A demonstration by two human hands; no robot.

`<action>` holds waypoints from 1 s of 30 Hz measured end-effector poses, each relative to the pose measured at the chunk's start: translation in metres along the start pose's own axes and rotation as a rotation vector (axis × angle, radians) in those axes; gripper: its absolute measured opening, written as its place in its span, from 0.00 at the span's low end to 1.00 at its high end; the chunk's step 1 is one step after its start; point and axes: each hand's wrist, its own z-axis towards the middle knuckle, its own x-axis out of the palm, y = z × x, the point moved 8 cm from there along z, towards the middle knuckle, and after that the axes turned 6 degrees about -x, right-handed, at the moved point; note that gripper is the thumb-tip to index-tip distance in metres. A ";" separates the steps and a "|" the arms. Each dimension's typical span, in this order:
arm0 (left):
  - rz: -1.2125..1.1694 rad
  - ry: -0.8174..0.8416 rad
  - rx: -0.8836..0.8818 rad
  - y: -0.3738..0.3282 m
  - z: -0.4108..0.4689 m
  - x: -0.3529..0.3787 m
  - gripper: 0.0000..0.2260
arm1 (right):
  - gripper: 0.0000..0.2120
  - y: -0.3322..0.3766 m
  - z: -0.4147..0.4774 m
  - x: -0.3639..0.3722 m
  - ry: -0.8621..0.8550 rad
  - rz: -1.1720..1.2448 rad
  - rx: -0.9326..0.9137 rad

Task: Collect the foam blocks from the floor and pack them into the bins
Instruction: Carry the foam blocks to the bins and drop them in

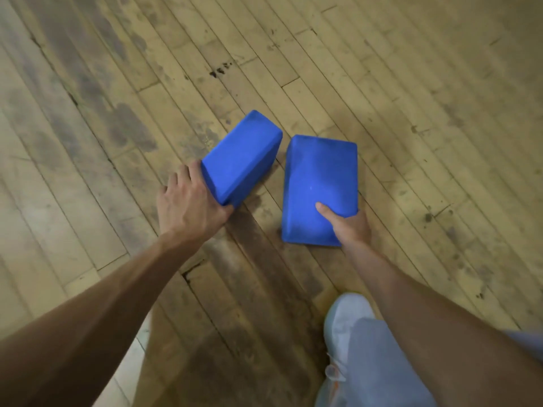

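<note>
Worn wooden boards are filling the whole view, running diagonally, and the floor (411,83) is showing dark scuffs and stains, heaviest toward the left and down the middle. Two blue foam blocks are sitting near the centre, just beside each other with a narrow strip of floor showing between them.

The left block (241,157) is lying at an angle, its far end pointing up and to the right, and it is looking tipped, with one long side face turned toward the camera. The left hand (191,207) is gripping its near end: the fingers are curling over the end's far edge and the thumb is wrapping round the near corner.

The right block (320,177) is showing its broad face upward, with its long sides running almost straight away from the person. The right hand (349,227) is holding it at the near right corner, the thumb (326,211) pressing on the top face while the fingers are going underneath, out of sight. Whether either block is clear of the floor cannot be told.

Both bare forearms are reaching in from the bottom corners. A pale shoe (343,321) and a grey trouser leg (382,362) are showing at the lower right, below the right block.
</note>
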 end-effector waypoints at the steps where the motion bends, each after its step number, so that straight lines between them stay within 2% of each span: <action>1: 0.008 0.004 0.001 -0.001 -0.001 0.000 0.37 | 0.38 0.002 0.001 -0.001 0.038 0.050 0.022; 5: 0.029 0.024 -0.002 -0.001 0.000 0.002 0.38 | 0.27 0.008 0.002 0.003 0.177 0.225 0.087; 7: 0.021 0.041 -0.005 0.000 -0.001 0.004 0.38 | 0.26 0.008 -0.002 0.009 0.203 0.271 0.115; 9: -0.005 0.074 -0.042 0.005 -0.006 0.001 0.37 | 0.31 0.013 -0.017 0.017 0.212 0.259 0.147; 12: -0.038 0.175 -0.179 0.022 -0.025 -0.019 0.36 | 0.51 0.029 -0.044 0.012 0.138 0.069 0.098; 14: -0.013 0.246 -0.282 0.040 -0.045 -0.049 0.36 | 0.54 0.050 -0.077 -0.002 0.117 -0.058 0.058; 17: 0.034 0.295 -0.381 0.061 -0.084 -0.124 0.34 | 0.50 0.100 -0.142 -0.039 0.174 -0.311 -0.011; 20: 0.137 0.313 -0.306 0.058 -0.118 -0.224 0.34 | 0.52 0.161 -0.220 -0.091 0.214 -0.502 -0.151; 23: 0.120 0.317 -0.363 0.056 -0.148 -0.334 0.34 | 0.51 0.219 -0.306 -0.148 0.211 -0.574 -0.301; 26: 0.006 0.276 -0.437 0.054 -0.170 -0.440 0.34 | 0.45 0.274 -0.386 -0.211 0.160 -0.615 -0.417; 30: -0.029 0.235 -0.310 0.051 -0.189 -0.549 0.35 | 0.39 0.332 -0.480 -0.282 0.049 -0.618 -0.537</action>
